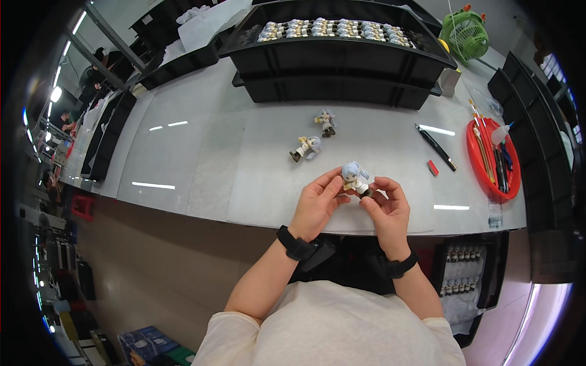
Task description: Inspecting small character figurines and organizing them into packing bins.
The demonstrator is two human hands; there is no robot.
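Between my two hands, just above the near edge of the white table, is a small figurine (354, 173) with pale blue-white hair, a white outfit and dark boots. My left hand (318, 201) grips its upper part from the left, thumb and fingers closed around it. The fingers of my right hand (389, 210) pinch it low down, near the boots. Two similar figurines lie farther back on the table: one figurine (307, 147) lies on its side, and another figurine (326, 122) is a little beyond it.
Stacked black trays (336, 67) at the back hold rows of figurines. To the right lie a black pen-like knife (436, 147), a small red block (433, 168) and a red basket (517, 177) with brushes and a bottle. A green fan (465, 35) stands behind; a black tray (497, 268) is below right.
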